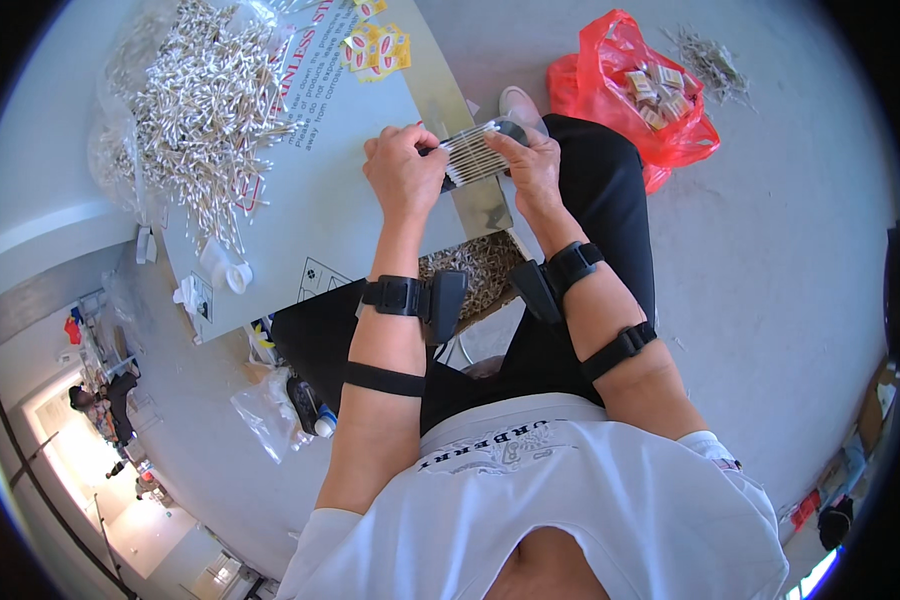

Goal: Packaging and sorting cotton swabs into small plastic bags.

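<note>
Cotton swabs lie side by side in one row on a dark flat holder, at twelve o'clock, between the two hands and near the edge of the desk. The right hand pinches the right end of this holder, with the thumb on top. The left hand has its fingers bent at the left end of the row; what exactly they pinch, I cannot tell. At ten o'clock, a big heap of loose swabs spreads on the desk. Yellow labels lie between eleven and twelve o'clock. At one o'clock, a red plastic bag stands open on the floor, with small packs inside it.
</note>
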Available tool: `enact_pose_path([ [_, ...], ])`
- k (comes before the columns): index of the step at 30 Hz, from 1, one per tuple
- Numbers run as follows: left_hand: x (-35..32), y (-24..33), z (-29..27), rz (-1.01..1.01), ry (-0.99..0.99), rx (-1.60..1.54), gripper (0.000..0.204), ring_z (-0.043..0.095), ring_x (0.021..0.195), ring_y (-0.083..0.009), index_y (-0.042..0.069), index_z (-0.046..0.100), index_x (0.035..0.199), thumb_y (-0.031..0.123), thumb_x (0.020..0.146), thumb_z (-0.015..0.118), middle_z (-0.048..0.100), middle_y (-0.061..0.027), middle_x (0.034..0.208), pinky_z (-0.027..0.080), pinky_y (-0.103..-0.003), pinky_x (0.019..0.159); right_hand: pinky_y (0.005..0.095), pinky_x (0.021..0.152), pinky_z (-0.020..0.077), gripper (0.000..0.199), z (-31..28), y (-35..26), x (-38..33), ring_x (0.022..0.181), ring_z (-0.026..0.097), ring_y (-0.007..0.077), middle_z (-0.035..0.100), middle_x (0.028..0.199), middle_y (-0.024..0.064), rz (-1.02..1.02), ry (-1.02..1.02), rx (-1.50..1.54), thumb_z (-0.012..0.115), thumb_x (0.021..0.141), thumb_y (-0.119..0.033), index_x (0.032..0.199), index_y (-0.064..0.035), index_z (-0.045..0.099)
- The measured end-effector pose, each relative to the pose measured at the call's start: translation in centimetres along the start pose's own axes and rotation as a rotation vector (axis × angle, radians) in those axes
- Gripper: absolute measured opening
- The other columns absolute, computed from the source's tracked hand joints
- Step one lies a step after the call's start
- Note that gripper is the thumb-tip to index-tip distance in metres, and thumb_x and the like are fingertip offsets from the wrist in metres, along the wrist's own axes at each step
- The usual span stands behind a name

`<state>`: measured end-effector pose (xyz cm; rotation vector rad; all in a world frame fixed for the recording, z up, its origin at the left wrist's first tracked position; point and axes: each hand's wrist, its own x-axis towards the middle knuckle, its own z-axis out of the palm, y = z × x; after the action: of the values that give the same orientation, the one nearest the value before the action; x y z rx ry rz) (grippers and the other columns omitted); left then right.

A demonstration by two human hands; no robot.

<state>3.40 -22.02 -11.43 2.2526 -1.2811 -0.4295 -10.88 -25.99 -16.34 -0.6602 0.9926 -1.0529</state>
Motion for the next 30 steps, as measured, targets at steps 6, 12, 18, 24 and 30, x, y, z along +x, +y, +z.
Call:
enact_pose_path([
  [6, 0.0, 0.2, 0.1, -0.007, 0.014, 0.012, 0.006, 0.052, 0.096, -0.0307, 0.014, 0.069, 0.071, 0.011, 0.066, 0.068, 0.062, -0.0033, 0.087, 0.040, -0.045, 0.084, 0.0241, 0.056, 0.0480, 0.016, -0.5, 0.5, 0.5, 0.062, 0.060, 0.0075, 0.065, 0.073, -0.0008, 0.102, 0.029, 0.040, 0.071, 0.087, -0.020, 0.087, -0.0040, 0.071],
  [12, 0.0, -0.2, 0.7, 0.027, 0.054, -0.059, 0.005, 0.053, 0.093, -0.0310, 0.014, 0.069, 0.069, 0.009, 0.067, 0.068, 0.062, -0.0039, 0.083, 0.041, -0.045, 0.082, 0.0243, 0.056, 0.0437, 0.024, 0.0, 0.5, 0.8, 0.062, 0.055, 0.0068, 0.065, 0.074, -0.0019, 0.135, 0.108, -0.001, 0.069, 0.090, -0.024, 0.086, -0.0008, 0.071],
  [18, 0.1, -0.2, 1.1, -0.003, 0.076, -0.100, 0.005, 0.054, 0.090, -0.0304, 0.013, 0.068, 0.068, 0.008, 0.070, 0.068, 0.062, -0.0037, 0.077, 0.041, -0.046, 0.081, 0.0240, 0.056, 0.0426, 0.022, 0.0, 0.4, 0.6, 0.061, 0.054, 0.0065, 0.064, 0.072, -0.0023, 0.069, 0.087, -0.010, 0.070, 0.089, -0.023, 0.084, -0.0010, 0.072],
  [24, -2.6, -0.7, 1.8, 0.253, 0.276, 0.063, 0.039, 0.044, 0.123, -0.0363, 0.006, 0.059, 0.121, 0.025, 0.087, 0.062, 0.056, -0.0155, 0.125, 0.033, -0.052, 0.100, 0.0227, 0.050, 0.0397, 0.022, 0.3, 0.1, 0.3, 0.056, 0.053, 0.0050, 0.062, 0.069, -0.0038, 0.053, 0.104, -0.034, 0.071, 0.089, -0.026, 0.081, -0.0046, 0.071],
  [30, -6.1, -0.7, 2.3, 0.190, 0.012, 0.398, 0.078, 0.007, 0.148, -0.0352, -0.001, 0.020, 0.150, 0.050, 0.096, 0.045, 0.016, -0.0214, 0.158, 0.006, -0.057, 0.115, 0.0241, 0.057, 0.0410, 0.021, 0.5, 0.0, 0.4, 0.062, 0.053, 0.0058, 0.064, 0.073, -0.0019, 0.051, 0.116, -0.007, 0.071, 0.089, -0.021, 0.084, 0.0001, 0.072],
])
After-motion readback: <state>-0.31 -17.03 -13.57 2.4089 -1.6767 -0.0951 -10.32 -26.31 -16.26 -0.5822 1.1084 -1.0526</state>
